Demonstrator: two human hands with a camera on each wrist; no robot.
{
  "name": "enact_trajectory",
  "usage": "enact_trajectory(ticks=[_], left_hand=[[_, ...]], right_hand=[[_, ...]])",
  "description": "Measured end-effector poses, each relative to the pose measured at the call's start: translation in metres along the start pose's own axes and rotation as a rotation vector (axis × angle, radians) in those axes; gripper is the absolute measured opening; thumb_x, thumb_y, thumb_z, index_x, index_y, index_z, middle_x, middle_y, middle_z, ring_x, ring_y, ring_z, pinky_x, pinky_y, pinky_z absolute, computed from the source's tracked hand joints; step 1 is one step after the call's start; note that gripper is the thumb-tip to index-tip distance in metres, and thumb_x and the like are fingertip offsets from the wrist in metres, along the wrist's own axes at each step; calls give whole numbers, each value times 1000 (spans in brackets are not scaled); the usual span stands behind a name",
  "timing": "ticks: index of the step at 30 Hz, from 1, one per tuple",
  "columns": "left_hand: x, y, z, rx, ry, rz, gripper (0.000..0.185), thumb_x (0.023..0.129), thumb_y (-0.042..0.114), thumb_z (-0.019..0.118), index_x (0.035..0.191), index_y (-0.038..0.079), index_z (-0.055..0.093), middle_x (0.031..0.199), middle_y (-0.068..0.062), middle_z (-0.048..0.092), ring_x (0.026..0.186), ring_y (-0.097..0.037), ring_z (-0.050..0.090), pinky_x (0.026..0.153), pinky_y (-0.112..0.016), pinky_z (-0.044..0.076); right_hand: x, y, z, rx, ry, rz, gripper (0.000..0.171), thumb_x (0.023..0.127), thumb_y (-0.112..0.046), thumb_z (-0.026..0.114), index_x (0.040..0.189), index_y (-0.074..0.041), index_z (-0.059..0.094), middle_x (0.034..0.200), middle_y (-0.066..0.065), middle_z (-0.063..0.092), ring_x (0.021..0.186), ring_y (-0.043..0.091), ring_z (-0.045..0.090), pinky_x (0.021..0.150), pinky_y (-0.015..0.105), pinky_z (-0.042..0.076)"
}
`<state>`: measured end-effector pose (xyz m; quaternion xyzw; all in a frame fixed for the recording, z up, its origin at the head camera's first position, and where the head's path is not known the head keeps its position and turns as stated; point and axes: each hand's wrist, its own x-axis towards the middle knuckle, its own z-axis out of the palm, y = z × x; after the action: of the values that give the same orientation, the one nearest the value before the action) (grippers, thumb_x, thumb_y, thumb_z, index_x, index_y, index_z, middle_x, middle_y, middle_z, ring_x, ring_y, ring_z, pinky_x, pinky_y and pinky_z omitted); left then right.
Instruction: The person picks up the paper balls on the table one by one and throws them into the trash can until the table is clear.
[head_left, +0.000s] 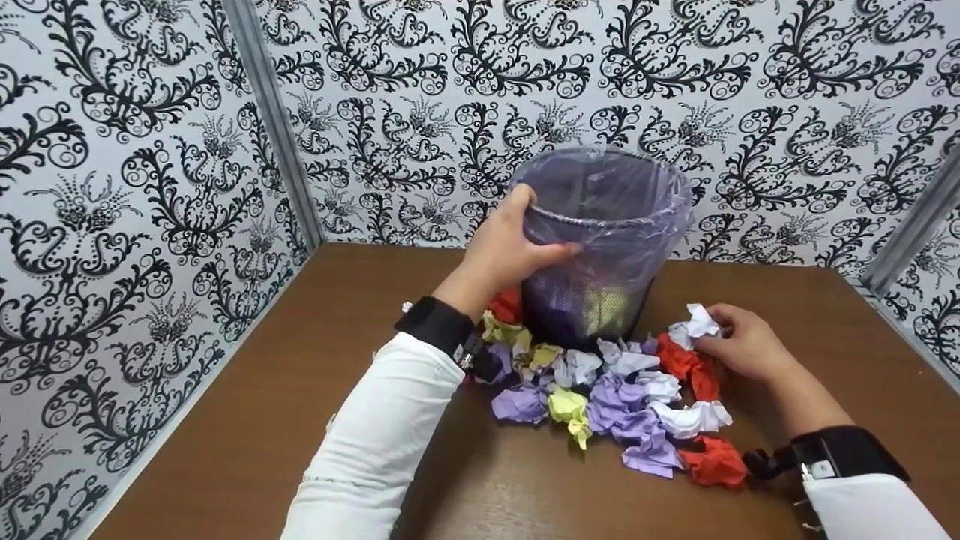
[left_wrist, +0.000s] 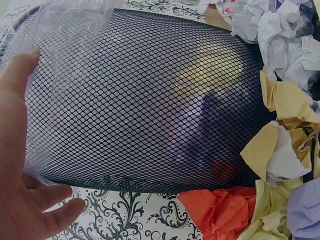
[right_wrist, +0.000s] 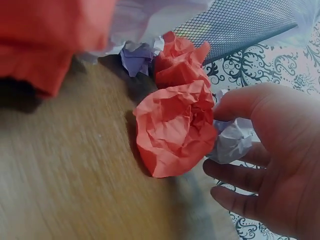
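Note:
A black mesh wastebasket lined with a clear purplish plastic bag stands on the table. My left hand grips its rim at the left, thumb lying on the bag outside. Through the mesh, yellow and purple paper shows inside the basket. To the right of the basket, my right hand pinches a crumpled white paper ball between thumb and fingers. Just beside that hand lies crumpled red paper. Partly behind the thumb, the white paper shows in the right wrist view.
Several crumpled papers lie before the basket, among them purple paper, yellow paper, white paper and red paper. The brown table meets patterned wall panels at the back and sides.

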<state>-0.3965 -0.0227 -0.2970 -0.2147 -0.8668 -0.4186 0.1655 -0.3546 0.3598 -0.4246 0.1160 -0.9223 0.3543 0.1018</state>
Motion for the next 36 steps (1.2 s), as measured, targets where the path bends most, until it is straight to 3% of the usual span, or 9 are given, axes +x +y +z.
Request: enact_trajectory(ticks=[13,18,25,36], left_hand=[[-3,3,-1,41,-4,-28,85,51,76,77,111,26,45,106,9,55,92,-11,58,83,-33,52],[-2,3,-1,31,-7,-29,85,51,76,77,112,26,44,106,10,55,92,-10,58,84,-32,52],[-2,2,-2,-3,-13,-29,85,51,74,79,112,26,44,105,10,56,91,-9,60,83,-31,53],[-1,0,-1,11,0,1,84,52,75,77,111,25,44,104,9,56,89,-9,59,80,-30,53]], right_hand=[[-1,2,-17,7,133,39,35,83,-15,71,114,-2,61,99,14,64,79,9,56,67,18,45],[-1,2,-24,30,171,12,34,84,-13,70,113,2,61,100,15,65,78,3,56,67,13,45],[1,2,-24,65,149,5,35,85,-12,72,114,4,60,93,5,64,78,7,59,65,16,49],[0,-3,-31,174,165,33,35,88,-10,69,117,6,57,89,-8,65,74,0,60,61,19,54]])
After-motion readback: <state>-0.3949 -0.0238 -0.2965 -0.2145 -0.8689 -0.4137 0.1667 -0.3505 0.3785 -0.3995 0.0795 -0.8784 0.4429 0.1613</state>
